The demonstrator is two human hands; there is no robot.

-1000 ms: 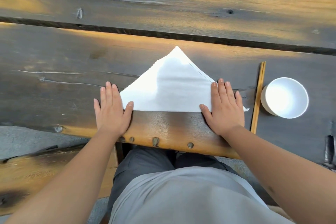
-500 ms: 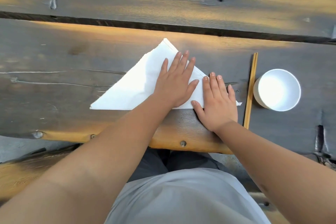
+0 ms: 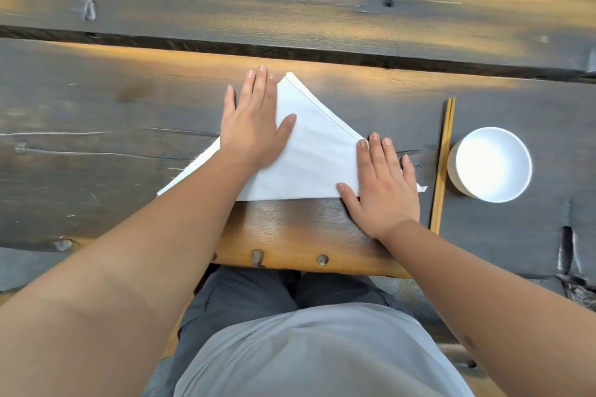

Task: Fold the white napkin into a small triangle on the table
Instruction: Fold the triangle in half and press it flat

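The white napkin [image 3: 312,155] lies flat on the dark wooden table [image 3: 96,155], folded into a large triangle with its apex pointing away from me and its long edge toward me. My left hand [image 3: 254,119] lies flat, fingers spread, across the napkin's upper left slope, with the fingertips past the edge onto the wood. My right hand [image 3: 383,184] presses flat on the napkin's right corner, whose tip pokes out beyond the little finger. My left forearm hides part of the napkin's left side.
A pair of wooden chopsticks [image 3: 443,164] lies lengthwise just right of my right hand. A white bowl [image 3: 490,164] stands beyond them. A dark gap [image 3: 193,45] between planks runs across the table behind the napkin. The table's near edge [image 3: 290,261] is above my lap.
My left hand left the napkin's left corner, crossed its middle, and now rests on the upper left slope near the apex. My right hand stayed on the right corner.
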